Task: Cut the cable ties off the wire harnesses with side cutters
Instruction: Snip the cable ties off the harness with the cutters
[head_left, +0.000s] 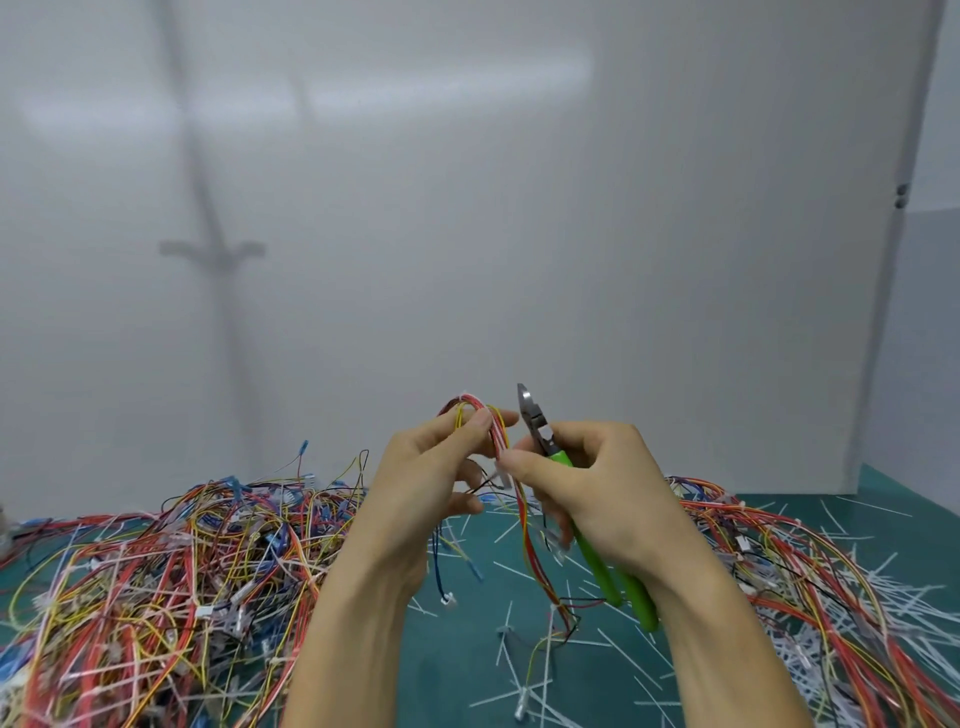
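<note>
- While the left grip (426, 467) pinches the looped top of a wire harness (485, 415) between thumb and curled fingers, the right grip (597, 483) is clenched round the green handles of the side cutters (592, 551), its thumb lying against the same strands.
- Cutter blades point upward just beside the loop; they look closed and bite nothing.
- Held above the desk, the harness hangs down between the wrists: thin red, yellow and black wires, with what looks like a white cable tie (551, 610) near the lower end.
- It should handle light and limp, sagging and tangling readily. I judge it is best held taut just beside a tie, so the blades slip under the stiff plastic band alone and spare the soft insulation.
- Green desk (467, 670) matting shows between a left heap (156, 571) of tangled harnesses and a right heap (810, 571), with loose white ties (623, 654) scattered across it.
- Plain white panels (467, 208) close off the back and right.
</note>
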